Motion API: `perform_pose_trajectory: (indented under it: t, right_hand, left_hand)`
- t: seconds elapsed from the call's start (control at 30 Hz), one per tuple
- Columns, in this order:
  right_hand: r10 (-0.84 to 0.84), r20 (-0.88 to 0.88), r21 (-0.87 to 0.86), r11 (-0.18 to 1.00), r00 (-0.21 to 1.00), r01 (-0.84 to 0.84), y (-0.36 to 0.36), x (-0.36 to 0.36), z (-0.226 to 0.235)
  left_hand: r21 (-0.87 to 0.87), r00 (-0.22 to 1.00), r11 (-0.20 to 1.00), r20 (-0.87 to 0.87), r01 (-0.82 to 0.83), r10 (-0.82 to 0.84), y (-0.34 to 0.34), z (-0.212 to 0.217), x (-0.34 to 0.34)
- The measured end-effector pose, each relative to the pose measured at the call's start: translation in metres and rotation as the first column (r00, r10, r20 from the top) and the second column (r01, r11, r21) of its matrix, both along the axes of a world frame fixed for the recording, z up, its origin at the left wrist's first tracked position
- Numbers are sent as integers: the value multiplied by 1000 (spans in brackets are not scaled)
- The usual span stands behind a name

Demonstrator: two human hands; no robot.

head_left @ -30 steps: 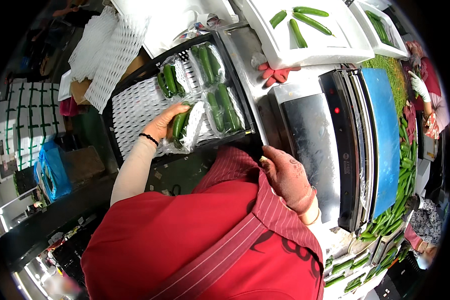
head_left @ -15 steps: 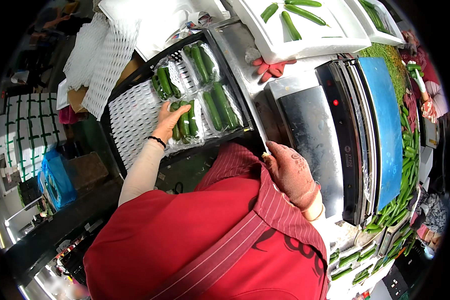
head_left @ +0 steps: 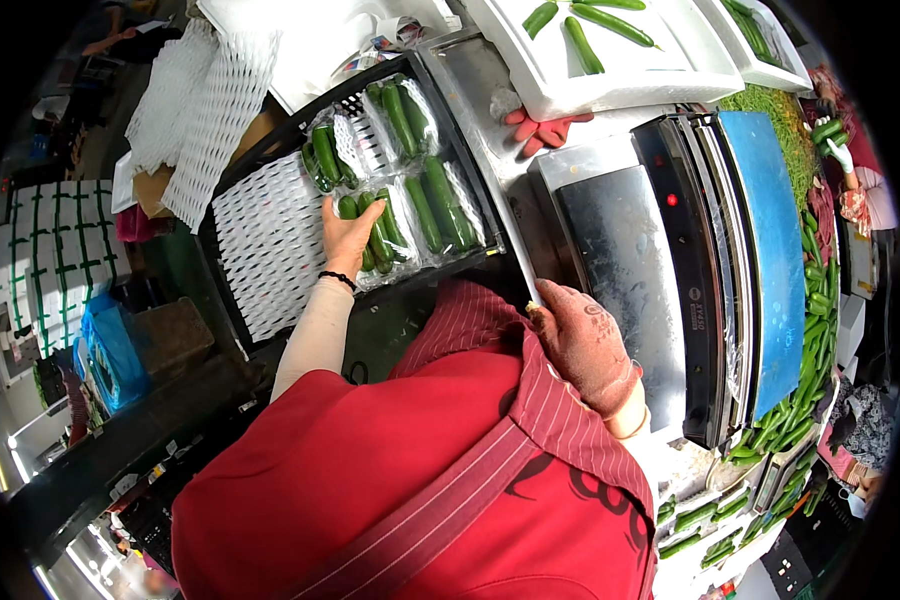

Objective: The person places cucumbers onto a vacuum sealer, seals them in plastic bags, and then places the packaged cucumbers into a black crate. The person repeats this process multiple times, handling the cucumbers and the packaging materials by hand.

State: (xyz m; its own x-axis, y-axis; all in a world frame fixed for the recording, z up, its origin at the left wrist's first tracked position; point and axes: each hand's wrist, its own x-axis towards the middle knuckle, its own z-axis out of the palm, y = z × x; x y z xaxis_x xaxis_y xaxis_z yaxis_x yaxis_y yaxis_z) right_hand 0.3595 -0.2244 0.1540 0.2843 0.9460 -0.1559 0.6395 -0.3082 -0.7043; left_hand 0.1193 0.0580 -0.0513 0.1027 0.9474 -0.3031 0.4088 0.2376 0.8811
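A busy packing area surrounds a pale table, with a shallow black plastic crate lined in white foam mesh to its left. The left hand, bare with a dark beaded band at the wrist, rests on a clear-wrapped pack of slim dark-green cucumbers, its grip spread, thumb and forefinger apart over the film. The pack lies in the crate, directly under and just right of that grip; three similar wrapped packs lie beyond it and to its right, with bare mesh to its left. Well to the right of the grip, the right hand, in a worn reddish glove, curls beside a steel-topped machine; whether it holds anything cannot be told. Careful handling here would seem to favour light, flat fingertip pressure, keeping the pack squared against its neighbours, its film unsnagged and the mesh beneath unrumpled, without squeezing the cucumbers or riding over adjoining wrap.
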Motion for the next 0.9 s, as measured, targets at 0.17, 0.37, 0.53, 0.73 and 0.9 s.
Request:
perform_pose_trajectory:
  t: [0.17, 0.37, 0.53, 0.73, 0.9]
  right_hand:
    - [-9, 2, 3, 1000, 1000, 9, 1, 0, 1]
    - [-18, 7, 71, 997, 1000, 17, 2, 0, -7]
    - [-86, 48, 52, 995, 995, 84, -4, 2, -9]
    - [-84, 42, 25, 996, 996, 83, -1, 5, -11]
    - [-172, 40, -6, 985, 984, 172, -5, 8, -9]
  left_hand:
    - [94, 965, 995, -263, 41, -14, -17, 19, 10]
    - [-181, 821, 965, -511, 188, -255, -22, 20, -10]
    - [-133, 731, 944, -603, 303, -319, 57, 79, 4]
    - [-172, 982, 985, -188, 0, -33, 148, 4, 8]
    - [2, 867, 999, -498, 42, -36, 148, 12, 34]
